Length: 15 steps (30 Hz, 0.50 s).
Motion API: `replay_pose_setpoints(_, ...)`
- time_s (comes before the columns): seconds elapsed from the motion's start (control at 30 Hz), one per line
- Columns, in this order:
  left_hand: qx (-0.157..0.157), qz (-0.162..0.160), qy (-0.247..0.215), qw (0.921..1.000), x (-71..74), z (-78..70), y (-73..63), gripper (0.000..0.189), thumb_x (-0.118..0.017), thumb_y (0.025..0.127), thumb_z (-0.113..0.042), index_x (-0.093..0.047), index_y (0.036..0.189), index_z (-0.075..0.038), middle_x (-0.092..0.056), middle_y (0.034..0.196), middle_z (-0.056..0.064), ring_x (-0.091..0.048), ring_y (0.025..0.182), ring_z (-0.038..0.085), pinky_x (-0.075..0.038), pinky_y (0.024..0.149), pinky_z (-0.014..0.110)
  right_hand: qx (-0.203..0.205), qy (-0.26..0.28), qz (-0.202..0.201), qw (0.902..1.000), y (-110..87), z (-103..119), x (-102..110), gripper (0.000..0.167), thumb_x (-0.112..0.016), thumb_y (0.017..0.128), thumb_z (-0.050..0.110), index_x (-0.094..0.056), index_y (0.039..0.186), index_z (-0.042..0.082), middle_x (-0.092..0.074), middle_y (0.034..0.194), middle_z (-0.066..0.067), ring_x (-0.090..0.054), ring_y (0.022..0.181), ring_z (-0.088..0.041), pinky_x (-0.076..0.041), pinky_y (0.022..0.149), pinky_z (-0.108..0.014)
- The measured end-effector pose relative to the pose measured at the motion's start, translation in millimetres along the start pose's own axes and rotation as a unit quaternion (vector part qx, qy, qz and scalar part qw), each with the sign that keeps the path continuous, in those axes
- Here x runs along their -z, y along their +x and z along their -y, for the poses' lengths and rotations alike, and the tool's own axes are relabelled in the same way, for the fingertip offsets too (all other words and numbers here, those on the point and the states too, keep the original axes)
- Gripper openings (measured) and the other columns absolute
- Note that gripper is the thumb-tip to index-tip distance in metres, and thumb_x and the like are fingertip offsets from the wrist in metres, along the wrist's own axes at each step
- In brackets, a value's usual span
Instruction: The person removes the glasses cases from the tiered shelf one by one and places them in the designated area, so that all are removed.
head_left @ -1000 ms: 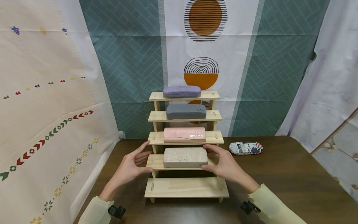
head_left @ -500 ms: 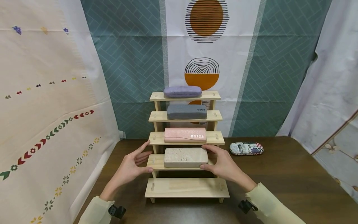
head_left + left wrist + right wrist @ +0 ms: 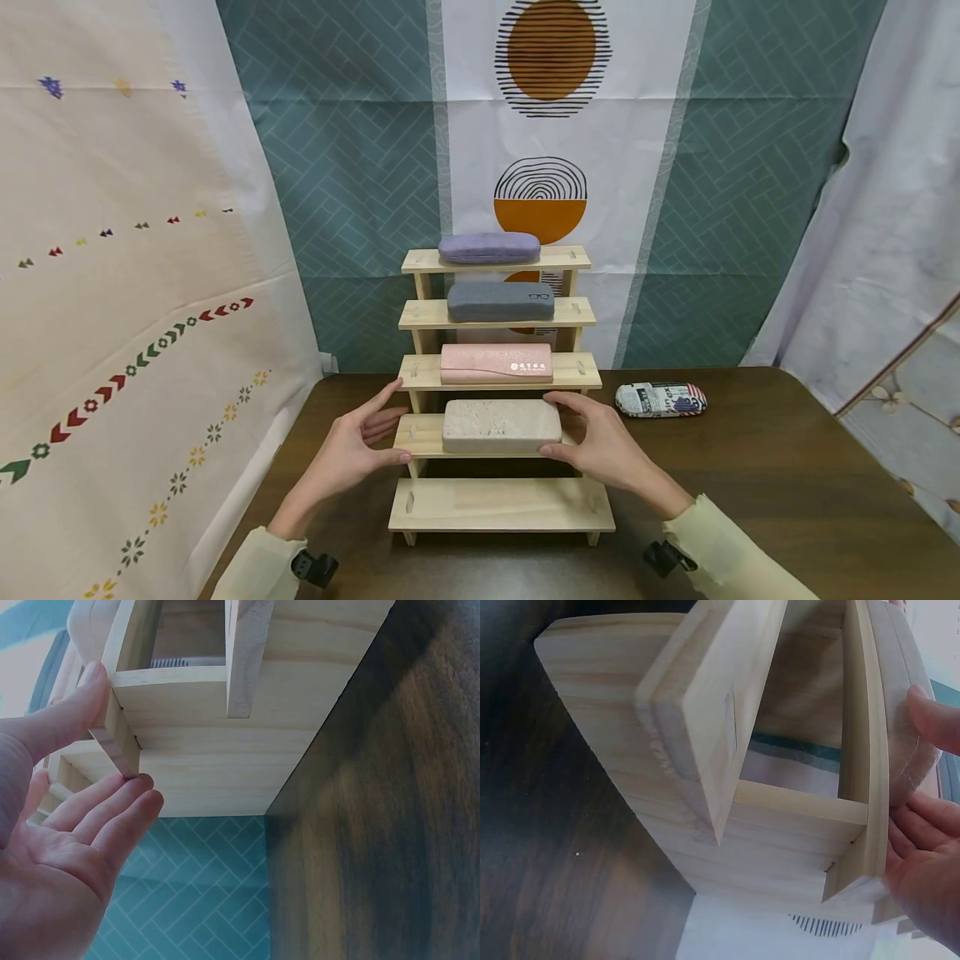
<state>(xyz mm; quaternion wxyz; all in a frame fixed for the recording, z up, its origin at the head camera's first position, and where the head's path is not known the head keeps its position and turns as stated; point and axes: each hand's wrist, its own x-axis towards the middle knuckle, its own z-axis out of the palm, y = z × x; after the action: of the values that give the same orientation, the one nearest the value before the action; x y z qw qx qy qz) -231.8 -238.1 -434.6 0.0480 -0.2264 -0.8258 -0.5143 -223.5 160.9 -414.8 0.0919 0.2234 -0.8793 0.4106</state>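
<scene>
A cream glasses case [image 3: 501, 426] lies on the second shelf from the bottom of a stepped wooden display stand [image 3: 502, 504]. My right hand [image 3: 600, 433] pinches the case's right end, thumb in front and fingers behind. In the right wrist view the thumb [image 3: 937, 720] presses on the case's side. On the stand's other side, my left hand [image 3: 348, 442] holds the left end of that same shelf. The left wrist view shows its thumb [image 3: 71, 712] at one corner of the plank and the fingertips at the opposite corner.
Higher shelves carry a pink glasses case [image 3: 495, 364], a grey-blue one [image 3: 500, 302] and a purple one [image 3: 489, 247]. A newspaper-print glasses case [image 3: 660, 400] lies on the dark wooden table [image 3: 750, 467] to the right. Patterned cloths [image 3: 360, 167] hang behind and at both sides.
The cream case has shifted slightly to the right along its shelf, together with small movements of my right hand. My left hand stays at the shelf's left end.
</scene>
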Motion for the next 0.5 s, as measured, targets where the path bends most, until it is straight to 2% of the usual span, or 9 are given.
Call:
replay_pose_setpoints(0.3,0.001,0.007,-0.012,0.9999,2.4,-1.5,-0.7,0.107,-0.094,0.077,-0.002,-0.038,0.166,-0.025,-0.06,0.142,0.028,-0.061,0.131,0.04,-0.053,0.104,0.048,0.008,0.004,0.02,0.9998,0.4,-1.8,2.8,0.073,-0.095,0.08,0.024,-0.063,0.145,0.012,-0.063,0.144,-0.007,-0.061,0.129,-0.029,-0.051,0.106,-0.054)
replay_pose_setpoints(0.5,-0.005,0.014,-0.022,0.9996,3.7,0.1,0.2,0.108,-0.094,0.077,-0.002,-0.038,0.166,-0.026,-0.06,0.143,0.026,-0.061,0.131,0.039,-0.052,0.104,0.052,0.015,0.009,0.035,0.9992,5.2,-3.5,0.2,0.075,-0.096,0.08,0.027,-0.062,0.145,0.013,-0.061,0.146,-0.008,-0.059,0.129,-0.03,-0.048,0.106,-0.06)
